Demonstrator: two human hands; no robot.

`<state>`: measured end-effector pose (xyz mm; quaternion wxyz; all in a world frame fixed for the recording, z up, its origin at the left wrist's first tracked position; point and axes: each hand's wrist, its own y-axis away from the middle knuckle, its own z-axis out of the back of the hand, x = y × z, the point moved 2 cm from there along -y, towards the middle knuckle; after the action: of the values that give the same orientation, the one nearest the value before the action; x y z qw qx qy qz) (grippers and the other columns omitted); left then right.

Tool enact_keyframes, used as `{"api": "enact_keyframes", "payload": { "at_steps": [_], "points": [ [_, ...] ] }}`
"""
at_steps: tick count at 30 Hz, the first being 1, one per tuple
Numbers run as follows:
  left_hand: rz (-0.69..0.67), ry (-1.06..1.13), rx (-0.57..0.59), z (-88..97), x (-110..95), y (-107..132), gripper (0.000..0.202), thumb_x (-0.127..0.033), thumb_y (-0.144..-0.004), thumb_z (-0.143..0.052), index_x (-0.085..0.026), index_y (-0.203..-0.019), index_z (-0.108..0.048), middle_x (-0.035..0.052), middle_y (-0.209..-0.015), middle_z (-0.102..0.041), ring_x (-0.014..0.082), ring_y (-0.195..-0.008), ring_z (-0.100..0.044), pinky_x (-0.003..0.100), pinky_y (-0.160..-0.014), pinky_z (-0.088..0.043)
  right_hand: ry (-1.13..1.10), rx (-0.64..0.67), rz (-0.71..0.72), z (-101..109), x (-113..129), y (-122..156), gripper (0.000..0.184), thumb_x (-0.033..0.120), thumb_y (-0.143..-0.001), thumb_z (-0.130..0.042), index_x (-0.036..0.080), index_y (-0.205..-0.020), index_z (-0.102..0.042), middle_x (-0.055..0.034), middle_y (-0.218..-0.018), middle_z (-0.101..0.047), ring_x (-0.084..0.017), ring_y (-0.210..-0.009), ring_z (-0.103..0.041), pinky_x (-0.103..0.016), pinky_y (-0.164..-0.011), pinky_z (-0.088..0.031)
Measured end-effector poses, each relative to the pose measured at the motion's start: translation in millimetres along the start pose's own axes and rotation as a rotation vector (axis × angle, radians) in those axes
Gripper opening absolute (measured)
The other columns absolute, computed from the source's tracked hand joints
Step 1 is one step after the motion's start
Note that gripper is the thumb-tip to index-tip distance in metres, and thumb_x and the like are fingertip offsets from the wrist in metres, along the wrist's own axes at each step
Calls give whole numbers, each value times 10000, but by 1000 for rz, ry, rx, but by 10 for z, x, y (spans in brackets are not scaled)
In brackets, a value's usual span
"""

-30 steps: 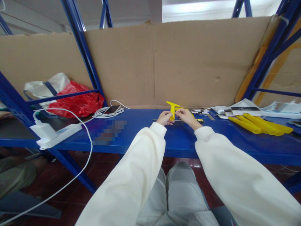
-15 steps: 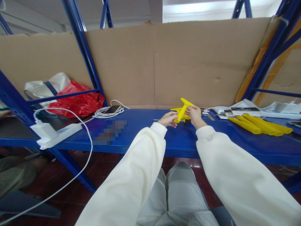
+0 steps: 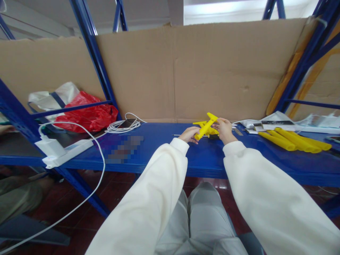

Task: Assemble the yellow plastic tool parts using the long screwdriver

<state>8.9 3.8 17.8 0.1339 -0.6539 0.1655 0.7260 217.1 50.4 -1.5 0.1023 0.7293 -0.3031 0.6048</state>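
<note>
My right hand (image 3: 225,129) grips a yellow T-shaped plastic piece (image 3: 205,127) and holds it tilted, its long stem slanting down to the left. My left hand (image 3: 188,135) rests on the blue shelf (image 3: 159,148) with its fingers curled loosely, the fingertips at the lower end of the yellow piece. A thin metal rod (image 3: 176,135) lies on the shelf just left of my left hand. Both arms are in white sleeves.
Several yellow tubes (image 3: 294,140) and papers (image 3: 273,124) lie to the right. A coiled white cable with a phone (image 3: 124,124), a red bag (image 3: 87,115) and a white power strip (image 3: 63,150) sit to the left. Cardboard (image 3: 212,71) backs the shelf.
The yellow piece stood upright between both hands; my right hand has tipped it over and carried it right, and my left hand has slid off to its lower tip.
</note>
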Motion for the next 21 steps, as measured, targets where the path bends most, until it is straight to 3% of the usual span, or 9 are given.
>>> {"api": "enact_keyframes", "payload": {
  "at_steps": [5,9,12,15,18,21],
  "points": [
    [-11,-60,-84,-15,-8,-42,229,-152,-926,-641,-186,-1139,-717,-2,-719,-699,122,-586,-636,207,-578,-567,34,-18,-33,-44,45,73,225,148,-903,-722,233,-982,-528,29,-752,-654,-122,-579,-672,-236,-630,-618],
    [-32,-270,-187,-6,43,-113,188,-185,-935,-716,-176,-1122,-730,28,-805,-750,136,-623,-667,255,-647,-595,102,27,-30,-107,107,193,209,110,-903,-717,216,-964,-548,-8,-787,-720,-128,-608,-707,-215,-608,-605],
    [-158,-496,-281,35,78,-121,131,-190,-906,-772,-180,-1037,-763,87,-985,-809,209,-884,-763,294,-821,-606,171,60,-25,-139,146,286,182,94,-916,-707,199,-936,-561,-23,-785,-740,-107,-584,-685,-177,-545,-558],
    [-226,-697,-398,79,88,-71,128,-228,-859,-833,-210,-981,-797,119,-1137,-825,305,-1167,-749,356,-1006,-560,250,102,2,-161,179,365,177,65,-904,-717,181,-891,-585,-17,-727,-725,-94,-552,-650,-155,-500,-506],
    [-183,-866,-443,83,68,-9,162,-276,-899,-801,-239,-1057,-811,105,-1194,-829,335,-1261,-721,451,-1114,-492,324,154,16,-182,200,424,193,15,-900,-682,175,-829,-599,-10,-671,-705,-95,-529,-632,-166,-514,-509],
    [-154,-1019,-430,59,33,34,222,-267,-972,-707,-252,-1175,-796,89,-1250,-822,309,-1290,-716,473,-1142,-458,357,201,21,-199,197,448,249,-31,-877,-671,179,-768,-595,4,-619,-678,-92,-499,-606,-176,-529,-516]
  ]
}}
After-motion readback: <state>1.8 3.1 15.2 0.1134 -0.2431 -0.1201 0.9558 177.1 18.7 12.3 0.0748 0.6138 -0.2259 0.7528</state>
